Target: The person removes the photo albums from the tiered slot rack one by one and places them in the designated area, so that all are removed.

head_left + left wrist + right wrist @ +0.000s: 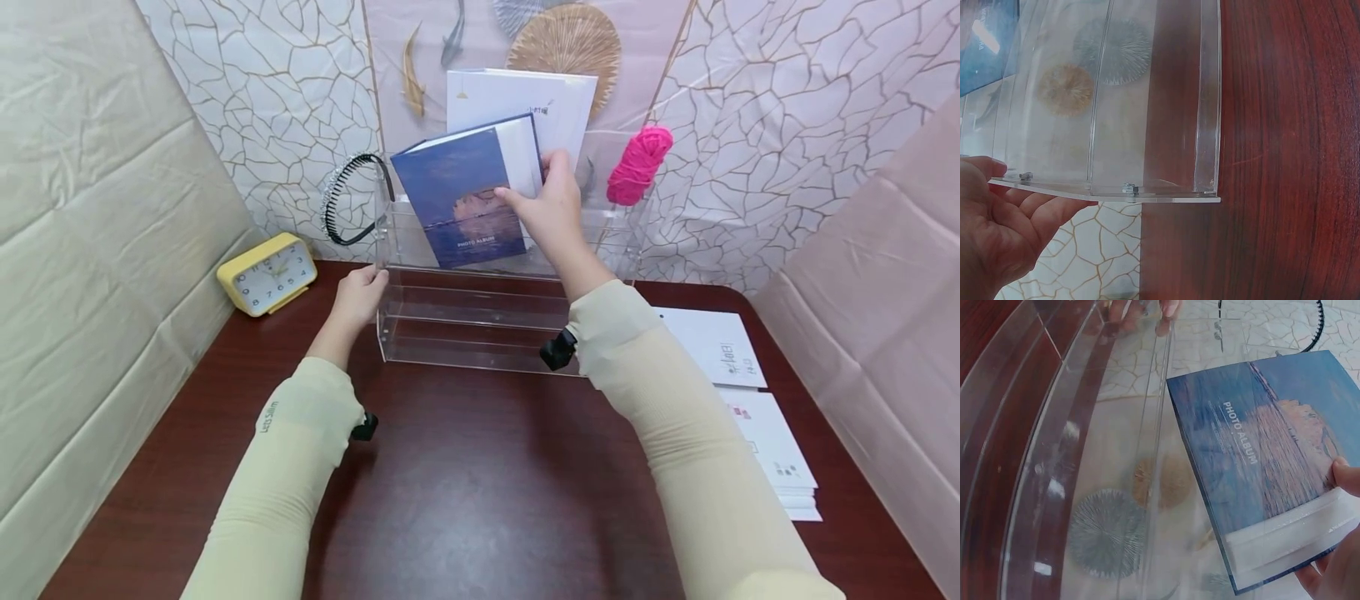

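At the clear rack (465, 312)'s top, a photo album (465, 196) is held, top leaned left.
Its right edge is pinched by the nearer right hand (553, 204); the rack's left side is gripped by the left hand (359, 293). Album-to-rack contact cannot be told.

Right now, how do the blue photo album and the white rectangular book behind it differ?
The blue photo album has a scenic cover; the white rectangular book looks mostly plain. The bare right hand grips the album; the book rises behind it. In the head view, the album's top slants; the book's is nearly level. Both are rectangular.
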`<state>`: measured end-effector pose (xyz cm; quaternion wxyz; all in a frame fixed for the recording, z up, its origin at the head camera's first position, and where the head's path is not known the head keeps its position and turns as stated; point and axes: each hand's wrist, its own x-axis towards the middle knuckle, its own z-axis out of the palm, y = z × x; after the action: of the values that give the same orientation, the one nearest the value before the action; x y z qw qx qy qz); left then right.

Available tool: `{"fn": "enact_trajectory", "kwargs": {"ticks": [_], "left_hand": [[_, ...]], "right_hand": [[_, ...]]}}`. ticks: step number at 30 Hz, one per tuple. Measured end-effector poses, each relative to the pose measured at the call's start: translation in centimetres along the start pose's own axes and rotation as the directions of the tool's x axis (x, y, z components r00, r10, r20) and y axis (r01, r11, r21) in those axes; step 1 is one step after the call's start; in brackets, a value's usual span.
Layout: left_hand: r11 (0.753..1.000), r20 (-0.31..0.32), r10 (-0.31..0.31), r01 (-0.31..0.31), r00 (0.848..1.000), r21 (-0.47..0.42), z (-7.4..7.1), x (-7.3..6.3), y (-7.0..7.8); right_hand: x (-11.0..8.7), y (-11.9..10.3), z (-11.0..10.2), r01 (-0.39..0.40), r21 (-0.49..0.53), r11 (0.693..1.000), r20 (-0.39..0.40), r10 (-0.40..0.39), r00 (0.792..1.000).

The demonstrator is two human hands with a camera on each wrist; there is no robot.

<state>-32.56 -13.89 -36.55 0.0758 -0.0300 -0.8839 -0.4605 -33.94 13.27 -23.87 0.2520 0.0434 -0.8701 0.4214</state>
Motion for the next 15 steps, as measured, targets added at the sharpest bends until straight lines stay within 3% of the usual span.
{"fn": "enact_trajectory", "kwargs": {"ticks": [3, 7, 15], "left_hand": [[1.0, -0.002, -0.008, 0.008, 1.0, -0.007, -0.18, -0.11, 0.18], [1.0, -0.005, -0.012, 0.012, 1.0, -0.001, -0.4, -0.15, 0.31], [1.0, 0.018, -0.007, 0.007, 1.0, 0.009, -0.06, -0.03, 0.25]], "right_hand": [[0.09, -0.43, -0.13, 0.003, -0.037, 0.999, 0.044, -0.001, 0.999], [0.15, -0.59, -0.16, 0.003, -0.008, 1.0, 0.086, -0.003, 0.996], [0.27, -0.15, -0.04, -0.029, -0.022, 0.999, 0.082, 0.031, 0.996]]}}
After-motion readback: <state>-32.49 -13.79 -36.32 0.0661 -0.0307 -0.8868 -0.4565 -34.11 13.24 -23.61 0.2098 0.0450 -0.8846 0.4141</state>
